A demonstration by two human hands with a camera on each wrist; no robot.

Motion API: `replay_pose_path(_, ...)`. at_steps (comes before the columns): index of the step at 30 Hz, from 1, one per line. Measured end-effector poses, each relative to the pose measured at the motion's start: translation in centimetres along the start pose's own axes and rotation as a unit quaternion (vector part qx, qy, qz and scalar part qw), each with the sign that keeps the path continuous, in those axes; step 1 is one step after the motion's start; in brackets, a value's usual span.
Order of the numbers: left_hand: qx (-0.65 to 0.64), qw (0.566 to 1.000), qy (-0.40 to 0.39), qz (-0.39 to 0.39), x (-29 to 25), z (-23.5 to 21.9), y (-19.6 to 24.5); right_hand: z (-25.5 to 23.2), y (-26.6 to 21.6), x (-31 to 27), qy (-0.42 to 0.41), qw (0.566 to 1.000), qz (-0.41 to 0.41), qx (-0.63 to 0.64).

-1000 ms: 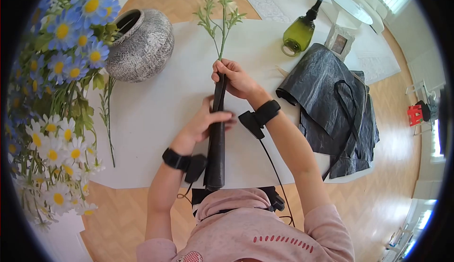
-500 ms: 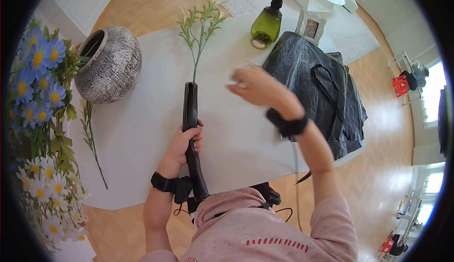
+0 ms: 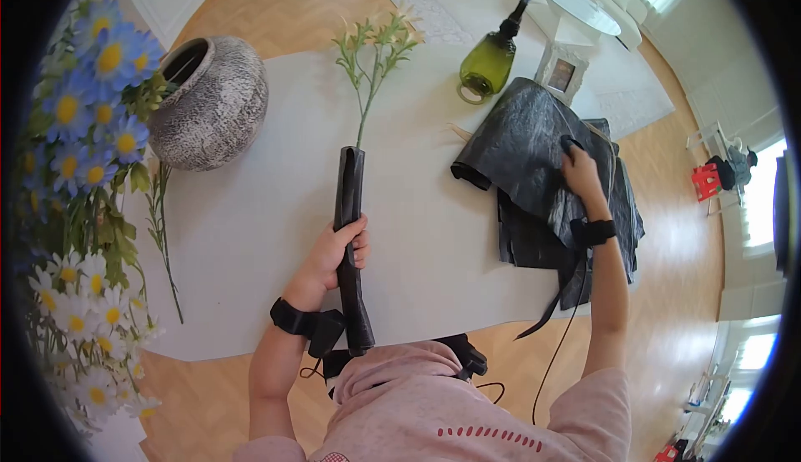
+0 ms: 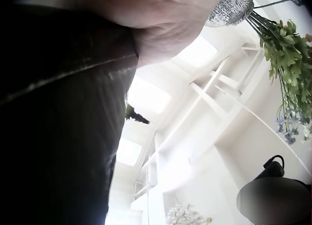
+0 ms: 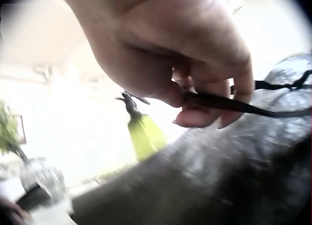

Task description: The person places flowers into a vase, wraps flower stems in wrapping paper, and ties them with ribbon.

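Observation:
My left hand (image 3: 332,255) grips a narrow roll of black sheet (image 3: 350,187), its fingers and thumb wrapped round the middle. From the far end of the roll sticks a green stem with pale star-shaped flowers (image 3: 373,55); its lower part is hidden inside. In the left wrist view the black roll (image 4: 53,152) fills the near left side. On the right, my right hand (image 3: 581,174) pinches a black ribbon (image 5: 234,105) between thumb and fingers. The hand is over a pile of crinkled black sheets (image 3: 519,141), and a ribbon tail (image 3: 546,308) hangs toward the table's front edge.
A speckled grey vase (image 3: 219,103) stands at the back left. Blue flowers (image 3: 113,60) and white daisies (image 3: 77,322) crowd the left side, beside a loose green stem (image 3: 169,258). A green bottle (image 3: 486,66) and a picture frame (image 3: 561,74) stand behind the black sheets.
My right hand has let go of the roll's top, moved right to the black sheets and taken hold of the ribbon. My left hand has kept the roll.

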State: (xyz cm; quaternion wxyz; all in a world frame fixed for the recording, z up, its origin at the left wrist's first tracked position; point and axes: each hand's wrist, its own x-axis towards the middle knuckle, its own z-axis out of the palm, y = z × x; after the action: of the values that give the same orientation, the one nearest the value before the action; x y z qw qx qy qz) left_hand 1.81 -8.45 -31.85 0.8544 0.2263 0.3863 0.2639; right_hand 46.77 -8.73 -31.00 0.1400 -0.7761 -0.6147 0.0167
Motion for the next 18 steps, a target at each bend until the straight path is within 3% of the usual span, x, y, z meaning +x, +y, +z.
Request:
replay_pose_path(1, -0.002, 1.0, 0.003, 0.005, -0.1, -0.1, 0.0, -0.4, -0.1, 0.7, 0.049, 0.994, 0.009, 0.097)
replay_pose_path(2, -0.001, 1.0, 0.001, 0.002, -0.1, 0.0, 0.0, -1.5, 0.0, 1.7, 0.073, 0.983, -0.038, 0.166)
replay_pose_path(4, -0.002, 1.0, -0.001, 0.0, -0.1, 0.1, 0.0, -8.4, -7.7, 0.4, 0.074, 0.877, -0.044, 0.472)
replay_pose_path(6, 0.002, 1.0, -0.004, 0.001, -0.1, 0.1, -0.1, -14.2, -15.1, -2.9, 0.202, 0.858, -0.089, 0.464)
replay_pose_path(7, 0.003, 1.0, -0.002, 0.001, -0.1, 0.1, -0.1, -15.8, -15.7, -4.2, 0.208, 0.812, -0.134, 0.528)
replay_pose_path(8, 0.0, 1.0, -0.003, -0.004, -0.1, 0.0, -0.1, -17.2, -16.9, -6.0, 0.215, 0.709, -0.265, 0.618)
replay_pose_path(9, -0.004, 1.0, -0.004, -0.007, -0.1, -0.1, -0.1, -18.2, -17.4, -5.2, 0.111, 0.57, -0.53, 0.618)
replay_pose_path(11, -0.012, 1.0, -0.009, -0.007, -0.1, -0.1, -0.1, -21.2, -17.7, -5.1, -0.071, 0.599, -0.575, 0.553)
replay_pose_path(13, -0.021, 1.0, -0.015, -0.004, 0.0, -0.1, 0.0, -17.5, -20.6, -6.1, 0.146, 0.68, -0.38, 0.61)
replay_pose_path(14, -0.024, 1.0, -0.017, -0.004, 0.1, -0.2, 0.1, -16.1, -21.1, -6.8, 0.198, 0.768, -0.289, 0.536)
replay_pose_path(15, -0.029, 0.999, -0.017, -0.004, 0.1, -0.3, 0.0, -18.5, -20.1, -4.8, -0.197, 0.842, -0.347, 0.364)
replay_pose_path(16, -0.036, 0.999, -0.014, 0.0, 0.1, -0.3, -0.1, -17.6, -20.3, -4.3, -0.303, 0.865, -0.33, 0.225)
replay_pose_path(18, -0.017, 1.0, -0.014, 0.017, 0.3, -0.4, -0.2, -14.4, -19.1, -4.4, -0.367, 0.887, -0.268, 0.08)
